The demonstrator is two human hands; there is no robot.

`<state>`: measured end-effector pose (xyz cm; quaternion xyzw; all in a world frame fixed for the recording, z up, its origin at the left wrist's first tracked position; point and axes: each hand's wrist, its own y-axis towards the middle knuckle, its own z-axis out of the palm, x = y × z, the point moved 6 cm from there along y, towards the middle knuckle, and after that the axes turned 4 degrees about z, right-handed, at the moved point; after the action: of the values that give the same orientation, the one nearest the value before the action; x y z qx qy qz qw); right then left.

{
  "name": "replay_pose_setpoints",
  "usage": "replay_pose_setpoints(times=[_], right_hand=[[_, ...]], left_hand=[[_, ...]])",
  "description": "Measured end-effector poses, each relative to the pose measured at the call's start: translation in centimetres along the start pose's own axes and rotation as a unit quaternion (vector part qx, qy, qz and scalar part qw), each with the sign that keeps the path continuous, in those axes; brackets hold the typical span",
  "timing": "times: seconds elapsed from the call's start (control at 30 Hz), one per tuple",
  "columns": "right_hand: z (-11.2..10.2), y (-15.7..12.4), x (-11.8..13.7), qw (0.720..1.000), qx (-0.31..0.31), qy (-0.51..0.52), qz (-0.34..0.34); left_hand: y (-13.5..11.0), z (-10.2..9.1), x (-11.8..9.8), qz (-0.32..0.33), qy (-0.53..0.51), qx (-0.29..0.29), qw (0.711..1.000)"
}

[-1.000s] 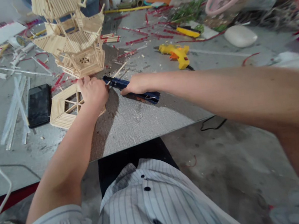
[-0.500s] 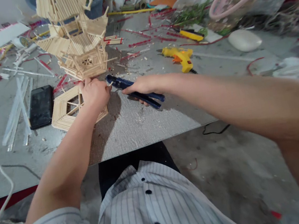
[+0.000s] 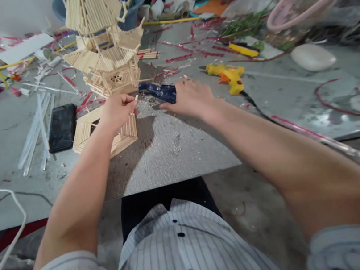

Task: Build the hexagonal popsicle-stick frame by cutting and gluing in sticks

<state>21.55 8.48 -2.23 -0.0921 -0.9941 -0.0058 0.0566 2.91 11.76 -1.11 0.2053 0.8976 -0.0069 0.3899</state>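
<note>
My left hand [image 3: 117, 112] is closed over the right part of a flat hexagonal frame of wooden sticks [image 3: 84, 126]. A short wooden stick [image 3: 136, 98] is pinched between its thumb and finger. My right hand [image 3: 192, 94] rests over the handle end of dark blue pliers [image 3: 158, 91] lying on the table, its fingers stretched out and thumb apart. The hand hides the rest of the handles. Just behind my left hand stands a tiered pagoda model [image 3: 106, 51] built from the same sticks.
A black phone [image 3: 61, 128] and clear glue sticks [image 3: 35, 131] lie left of the frame. A yellow glue gun [image 3: 227, 76] with a black cord is to the right, near a white computer mouse [image 3: 313, 57]. Red plastic scraps and a blue basin [image 3: 138, 1] are at the back.
The pliers have gone down flat, further back near the pagoda, and my right hand has loosened from its grip on them. My left hand has lifted slightly with the short stick. The view has shifted.
</note>
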Motion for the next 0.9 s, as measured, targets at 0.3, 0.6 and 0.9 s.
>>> replay_pose_setpoints(times=[0.3,0.6,0.9], right_hand=[[3.0,0.2,-0.1,0.995,-0.057,-0.057,-0.060],[2.8,0.4,-0.4,0.987,-0.137,-0.017,-0.085],[2.6,-0.2,0.3,0.976,-0.168,0.036,-0.136]], left_hand=[[-2.8,-3.9,0.8,-0.053,0.230,0.137,0.962],[-4.4,-1.9,2.5,-0.008,0.247,0.237,0.939],[-5.0,-0.4,1.0,-0.035,0.076,0.186,0.979]])
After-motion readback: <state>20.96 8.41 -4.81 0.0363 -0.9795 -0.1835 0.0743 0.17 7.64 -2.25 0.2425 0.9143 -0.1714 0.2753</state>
